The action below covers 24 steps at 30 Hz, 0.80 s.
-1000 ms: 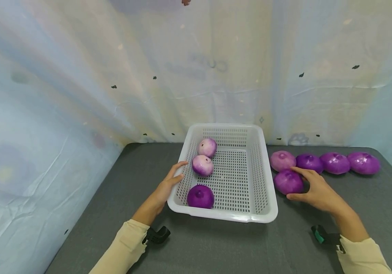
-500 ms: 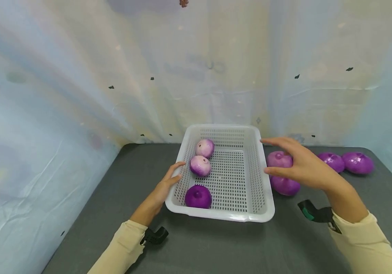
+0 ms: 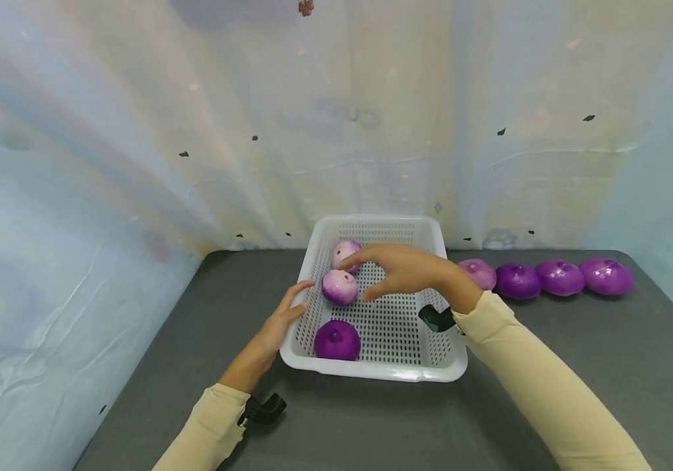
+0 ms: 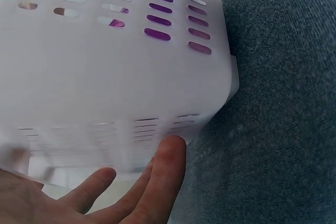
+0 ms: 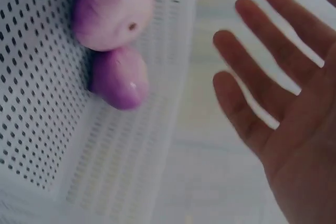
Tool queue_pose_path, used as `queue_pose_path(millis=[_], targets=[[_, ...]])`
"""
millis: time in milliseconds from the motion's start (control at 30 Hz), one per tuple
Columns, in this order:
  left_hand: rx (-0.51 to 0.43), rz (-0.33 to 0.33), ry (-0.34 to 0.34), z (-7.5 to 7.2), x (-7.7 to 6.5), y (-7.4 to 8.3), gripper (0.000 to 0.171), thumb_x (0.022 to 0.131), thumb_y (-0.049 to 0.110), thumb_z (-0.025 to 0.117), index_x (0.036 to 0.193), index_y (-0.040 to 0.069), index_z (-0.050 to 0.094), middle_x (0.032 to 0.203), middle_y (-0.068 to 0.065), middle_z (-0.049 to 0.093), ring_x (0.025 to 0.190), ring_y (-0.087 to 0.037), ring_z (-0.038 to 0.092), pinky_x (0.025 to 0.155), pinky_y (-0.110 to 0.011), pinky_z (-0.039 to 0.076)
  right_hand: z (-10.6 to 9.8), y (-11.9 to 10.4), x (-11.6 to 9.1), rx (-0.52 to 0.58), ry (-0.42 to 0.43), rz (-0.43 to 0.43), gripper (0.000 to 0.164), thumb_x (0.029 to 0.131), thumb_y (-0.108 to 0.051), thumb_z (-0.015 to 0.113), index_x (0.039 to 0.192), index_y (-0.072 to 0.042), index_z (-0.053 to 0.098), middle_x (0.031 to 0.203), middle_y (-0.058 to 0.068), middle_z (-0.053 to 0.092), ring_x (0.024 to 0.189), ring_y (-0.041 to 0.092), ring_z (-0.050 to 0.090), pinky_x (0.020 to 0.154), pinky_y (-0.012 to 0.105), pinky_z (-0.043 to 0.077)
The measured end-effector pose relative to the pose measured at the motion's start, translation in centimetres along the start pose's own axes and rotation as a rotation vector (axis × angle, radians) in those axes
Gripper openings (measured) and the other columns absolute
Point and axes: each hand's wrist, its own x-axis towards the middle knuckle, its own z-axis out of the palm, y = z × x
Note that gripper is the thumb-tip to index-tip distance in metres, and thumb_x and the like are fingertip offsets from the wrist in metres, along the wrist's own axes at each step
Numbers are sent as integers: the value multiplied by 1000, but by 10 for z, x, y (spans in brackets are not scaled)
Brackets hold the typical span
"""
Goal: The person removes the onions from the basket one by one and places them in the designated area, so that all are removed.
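A white perforated plastic basket (image 3: 383, 371) stands on the dark table with three purple onions inside. Two paler ones, a rear onion (image 3: 345, 252) and a nearer onion (image 3: 340, 288), sit together along the left side; a dark purple onion (image 3: 337, 340) lies at the front left. My left hand (image 3: 277, 324) is at the basket's left side, fingers extended by the wall and rim. Over the basket hovers my right hand (image 3: 403, 269), fingers spread and holding nothing, overlapping the rear pale onion. In the right wrist view its fingers (image 5: 247, 72) are straight and apart from both pale onions.
Right of the basket, several purple onions, among them a dark onion (image 3: 518, 281) and a glossy onion (image 3: 607, 276), form a row near the table's back edge. The right sleeve (image 3: 548, 386) crosses the basket's right side. A pale patterned curtain (image 3: 383, 131) hangs behind the table.
My right hand has left the onion in front of the row, risen and moved left over the basket. The forearm now covers that onion's place. My left hand stays at the basket's side.
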Motion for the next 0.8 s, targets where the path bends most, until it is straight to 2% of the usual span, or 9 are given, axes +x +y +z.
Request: queue_pose_path(millis=[133,233,367,533,633,800], targets=[[-8,-3,-11,0,0,0,46,108,31,32,154,30,26,158,-14,30,132,-35,46,92,-31,45,13,0,17,8,-124,-9,62,84,-25,81,141,-21,57,142,-6,58,134,19,53,112,45,41],[-13,-4,-11,0,0,0,46,108,30,32,154,30,25,158,-14,29,132,-35,46,91,-31,46,22,-2,25,30,-202,-18,60,86,-25,79,141,-18,57,143,-3,58,133,19,53,112,44,41],[-15,-2,-7,0,1,-1,46,108,31,31,154,31,25,160,-13,26,132,-37,46,89,-32,47,31,-3,31,59,-235,-39,61,85,-26,80,140,-16,57,142,0,59,133,18,53,113,43,40],[-4,5,2,0,0,-1,46,108,32,31,154,31,26,162,-11,20,130,-37,47,88,-33,48,42,-1,34,51,-293,5,68,80,-28,85,141,-26,56,142,-11,57,137,13,48,115,39,36],[13,9,11,1,0,-1,46,108,32,32,154,30,27,165,-9,12,134,-39,42,91,-33,46,48,4,35,66,-359,21,73,78,-31,86,143,-30,53,145,-15,52,140,11,43,117,38,34],[38,9,18,0,1,0,47,108,31,33,154,29,27,166,-7,8,143,-38,31,95,-34,42,54,9,37,124,-451,24,80,77,-31,87,146,-34,47,151,-16,45,144,10,37,118,43,31]])
